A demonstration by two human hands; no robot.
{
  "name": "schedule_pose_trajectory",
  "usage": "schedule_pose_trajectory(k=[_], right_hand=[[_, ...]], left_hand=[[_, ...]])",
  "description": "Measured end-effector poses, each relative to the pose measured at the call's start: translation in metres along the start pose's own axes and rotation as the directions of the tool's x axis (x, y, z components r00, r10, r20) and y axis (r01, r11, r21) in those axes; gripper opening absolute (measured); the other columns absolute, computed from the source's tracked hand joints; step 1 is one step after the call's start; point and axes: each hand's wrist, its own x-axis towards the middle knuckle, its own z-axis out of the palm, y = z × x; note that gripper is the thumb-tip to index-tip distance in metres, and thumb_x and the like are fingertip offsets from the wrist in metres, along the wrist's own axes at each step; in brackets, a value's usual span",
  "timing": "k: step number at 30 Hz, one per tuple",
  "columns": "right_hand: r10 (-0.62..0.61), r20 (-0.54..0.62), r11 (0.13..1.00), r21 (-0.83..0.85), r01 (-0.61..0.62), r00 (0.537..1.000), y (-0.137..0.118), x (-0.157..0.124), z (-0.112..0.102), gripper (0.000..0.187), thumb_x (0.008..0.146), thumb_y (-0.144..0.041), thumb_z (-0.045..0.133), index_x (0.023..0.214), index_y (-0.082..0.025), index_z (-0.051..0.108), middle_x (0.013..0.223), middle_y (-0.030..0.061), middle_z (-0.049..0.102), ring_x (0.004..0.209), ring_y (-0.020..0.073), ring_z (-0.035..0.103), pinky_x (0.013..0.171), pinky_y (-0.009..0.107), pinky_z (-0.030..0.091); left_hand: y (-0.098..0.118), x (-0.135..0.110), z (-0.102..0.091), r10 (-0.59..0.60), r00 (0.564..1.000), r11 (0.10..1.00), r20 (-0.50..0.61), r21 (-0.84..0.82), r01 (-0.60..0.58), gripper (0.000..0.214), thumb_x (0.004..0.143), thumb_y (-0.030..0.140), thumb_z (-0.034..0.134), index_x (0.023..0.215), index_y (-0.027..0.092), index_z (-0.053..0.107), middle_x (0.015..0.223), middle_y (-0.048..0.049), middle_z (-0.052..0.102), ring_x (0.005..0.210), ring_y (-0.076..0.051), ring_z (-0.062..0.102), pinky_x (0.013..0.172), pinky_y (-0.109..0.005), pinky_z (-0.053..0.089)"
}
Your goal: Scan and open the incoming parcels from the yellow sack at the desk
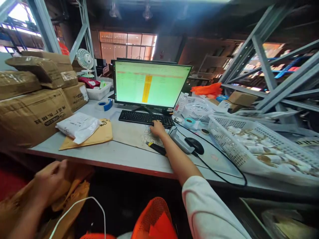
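My right hand reaches forward onto the near edge of the black keyboard, fingers curled down on the keys, below the monitor with a green spreadsheet. My left hand is low at the lower left, below the table edge, fingers bent around brown padded envelopes. A grey barcode scanner and a black mouse lie just right of my right forearm. A black and yellow cutter lies under that forearm.
Cardboard boxes stack on the table's left. A white parcel lies on a brown envelope. A white basket of small packets fills the right side. Tape rolls, a small fan, metal racking and an orange basket surround the table.
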Motion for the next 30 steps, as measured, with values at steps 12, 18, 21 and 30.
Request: schedule_pose_trajectory(k=[12,18,21,30], right_hand=[[0.101,-0.016,0.989,-0.105,-0.102,0.995,0.044,0.024,0.007,0.049,0.100,-0.033,0.052,0.143,-0.010,0.055,0.145,0.0195,0.053,0.131,0.0314,0.051,0.108,0.039,0.040],[0.036,0.017,0.993,-0.116,-0.033,0.999,0.051,0.024,0.016,0.045,0.099,-0.032,0.054,0.139,-0.011,0.060,0.145,0.0197,0.054,0.132,0.0318,0.051,0.108,0.040,0.040],[0.030,0.015,0.993,-0.119,-0.028,0.999,0.053,0.024,0.017,0.048,0.099,-0.032,0.054,0.140,-0.010,0.059,0.148,0.0202,0.052,0.135,0.0331,0.050,0.109,0.041,0.040],[0.021,-0.010,0.995,-0.099,-0.022,1.000,0.051,0.022,0.013,0.046,0.099,-0.033,0.054,0.137,-0.010,0.063,0.155,0.0189,0.050,0.142,0.0331,0.045,0.116,0.045,0.036]], left_hand=[[0.042,0.015,0.123,0.072,0.990,0.997,-0.117,-0.013,-0.074,0.039,0.100,0.039,0.050,0.069,0.020,0.063,0.065,-0.0040,0.067,0.059,-0.019,0.062,0.061,-0.028,0.041],[0.042,0.014,0.126,0.075,0.986,0.997,-0.150,0.013,-0.073,0.032,0.099,0.036,0.053,0.074,0.020,0.066,0.072,-0.0033,0.071,0.063,-0.019,0.066,0.061,-0.028,0.044],[0.044,0.013,0.127,0.036,0.990,0.999,-0.139,0.002,-0.036,0.030,0.097,0.038,0.054,0.077,0.021,0.069,0.074,-0.0037,0.073,0.066,-0.021,0.068,0.063,-0.028,0.047],[0.047,0.013,0.123,-0.052,0.996,0.998,-0.070,-0.027,0.051,0.032,0.097,0.041,0.051,0.075,0.024,0.067,0.073,-0.0035,0.073,0.068,-0.024,0.069,0.063,-0.032,0.048]])
